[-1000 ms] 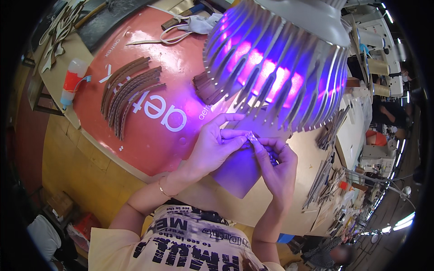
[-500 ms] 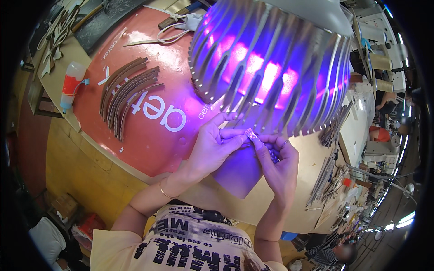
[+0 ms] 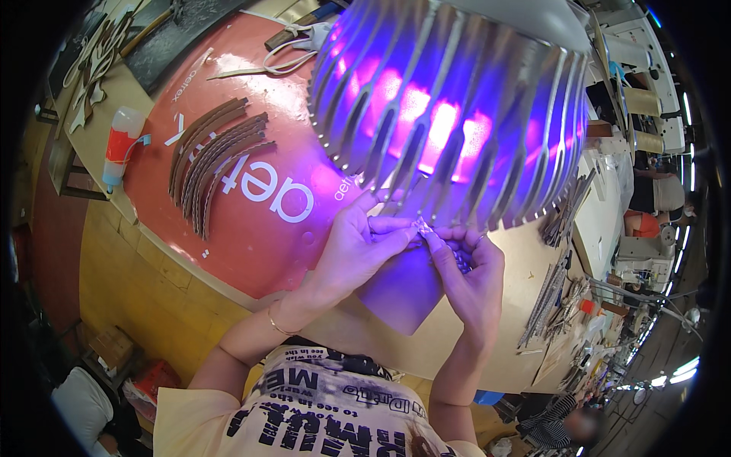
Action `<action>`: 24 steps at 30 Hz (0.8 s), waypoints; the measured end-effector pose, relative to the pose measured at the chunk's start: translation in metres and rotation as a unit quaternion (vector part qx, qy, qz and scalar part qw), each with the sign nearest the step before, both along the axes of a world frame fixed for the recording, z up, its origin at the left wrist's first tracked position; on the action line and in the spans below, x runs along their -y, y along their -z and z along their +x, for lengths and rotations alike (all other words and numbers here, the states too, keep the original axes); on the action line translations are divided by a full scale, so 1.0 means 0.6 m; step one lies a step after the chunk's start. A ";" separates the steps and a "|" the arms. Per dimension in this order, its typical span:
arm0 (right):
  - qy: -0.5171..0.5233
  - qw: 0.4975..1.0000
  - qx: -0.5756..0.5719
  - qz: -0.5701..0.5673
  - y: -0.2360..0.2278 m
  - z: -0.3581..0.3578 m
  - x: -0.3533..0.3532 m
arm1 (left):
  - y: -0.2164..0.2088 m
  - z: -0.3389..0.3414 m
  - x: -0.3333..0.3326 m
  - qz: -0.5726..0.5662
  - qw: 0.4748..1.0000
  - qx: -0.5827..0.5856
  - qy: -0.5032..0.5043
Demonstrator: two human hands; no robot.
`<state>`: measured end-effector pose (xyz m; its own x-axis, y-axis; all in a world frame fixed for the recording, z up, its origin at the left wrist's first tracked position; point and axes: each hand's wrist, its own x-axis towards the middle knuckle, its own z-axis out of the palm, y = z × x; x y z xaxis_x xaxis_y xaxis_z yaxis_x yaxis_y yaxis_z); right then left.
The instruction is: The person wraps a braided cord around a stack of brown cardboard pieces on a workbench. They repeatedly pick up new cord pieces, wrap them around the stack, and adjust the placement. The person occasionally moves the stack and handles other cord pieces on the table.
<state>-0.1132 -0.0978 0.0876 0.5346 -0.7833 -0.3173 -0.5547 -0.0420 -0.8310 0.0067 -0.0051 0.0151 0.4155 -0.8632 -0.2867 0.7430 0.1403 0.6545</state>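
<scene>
My left hand and my right hand meet under a ribbed lamp that glows purple and pink. Between the pinched fingertips of both sits the end of a narrow braided-looking strip, lit pale pink. More of its bumpy length shows within my right hand's curled fingers; the rest is hidden. Below the hands lies a flat piece of sheet, tinted purple by the light. Several curved brown strips with wavy edges rest in a stack to the left.
A red printed sheet covers the table's left part. A white-and-red squeeze bottle stands at its left edge. Thin strips lie at the right. The lamp hangs low over the hands. Other people are around the workshop.
The lamp appears slightly further left and higher in the picture. Both hands keep nearly the same pinch on the strip. At the far right, a person in the background has come into view.
</scene>
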 end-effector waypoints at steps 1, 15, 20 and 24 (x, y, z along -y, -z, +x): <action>0.000 1.000 0.001 0.003 0.000 0.000 0.000 | 0.001 0.000 0.001 0.001 1.000 -0.008 0.001; -0.020 0.993 -0.069 -0.097 -0.001 0.011 -0.002 | 0.028 0.000 0.013 0.031 0.999 -0.031 0.001; -0.018 0.995 -0.072 -0.066 -0.015 -0.001 0.005 | 0.044 -0.001 0.020 0.074 0.997 -0.031 0.017; -0.012 0.999 -0.010 -0.032 -0.010 -0.004 0.008 | 0.054 -0.005 0.021 0.066 0.997 -0.041 0.007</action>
